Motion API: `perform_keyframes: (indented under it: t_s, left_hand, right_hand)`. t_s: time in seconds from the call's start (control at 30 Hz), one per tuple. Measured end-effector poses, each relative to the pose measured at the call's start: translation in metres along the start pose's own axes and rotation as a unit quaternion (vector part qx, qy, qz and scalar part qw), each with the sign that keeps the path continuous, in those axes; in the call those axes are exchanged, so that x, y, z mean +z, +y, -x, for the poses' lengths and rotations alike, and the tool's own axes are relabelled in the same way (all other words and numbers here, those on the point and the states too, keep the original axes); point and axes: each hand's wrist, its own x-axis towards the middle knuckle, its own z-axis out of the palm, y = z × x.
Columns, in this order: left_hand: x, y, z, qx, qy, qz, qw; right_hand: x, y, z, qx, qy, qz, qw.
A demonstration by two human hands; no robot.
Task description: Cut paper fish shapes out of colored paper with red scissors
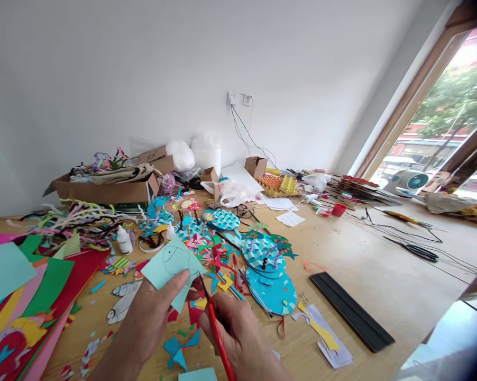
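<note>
A light blue-green paper [171, 264] with a fish outline drawn on it is pinched in my left hand [157, 304], thumb on top. My right hand [236, 328] is closed round red-handled scissors [218, 338]. The dark blades point up and meet the right edge of the paper near the drawn outline. Beneath and beyond both hands lie scraps of coloured paper [194, 315]. Two grey fish cut-outs [121, 307] rest on the table to the left of my left hand.
Coloured sheets [50, 288] are piled at the left, near a glue bottle [124, 239] and pipe cleaners [83, 222]. Blue paper discs [274, 291] lie ahead. A black tray-like strip [349, 309] and black scissors [416, 251] are at the right. Cardboard boxes [99, 193] stand by the wall.
</note>
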Motion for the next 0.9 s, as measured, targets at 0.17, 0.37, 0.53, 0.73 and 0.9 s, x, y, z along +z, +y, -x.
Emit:
perform_keyframes:
  t_s: [0.17,0.37,0.53,0.73,0.9]
  left_hand:
    - [0.000,-0.002,0.000,-0.002,-0.003,-0.005,1.000]
    - [0.000,-0.004,0.000,-0.017,-0.019,-0.016,1.000]
    - [-0.002,-0.007,-0.001,-0.011,-0.028,-0.035,0.999]
    - [0.000,-0.004,0.002,-0.034,-0.047,-0.025,0.998]
    - [0.000,-0.004,0.000,-0.043,-0.062,-0.019,0.997]
  right_hand:
    - [-0.001,0.001,0.001,0.000,0.008,-0.003,1.000]
    - [-0.002,0.007,0.002,-0.016,0.016,0.004,1.000]
    - [-0.002,0.008,0.004,-0.019,0.015,0.001,1.000]
    - [-0.004,0.010,0.007,-0.009,0.017,0.013,1.000]
    - [-0.004,0.015,0.008,-0.002,0.020,0.015,1.000]
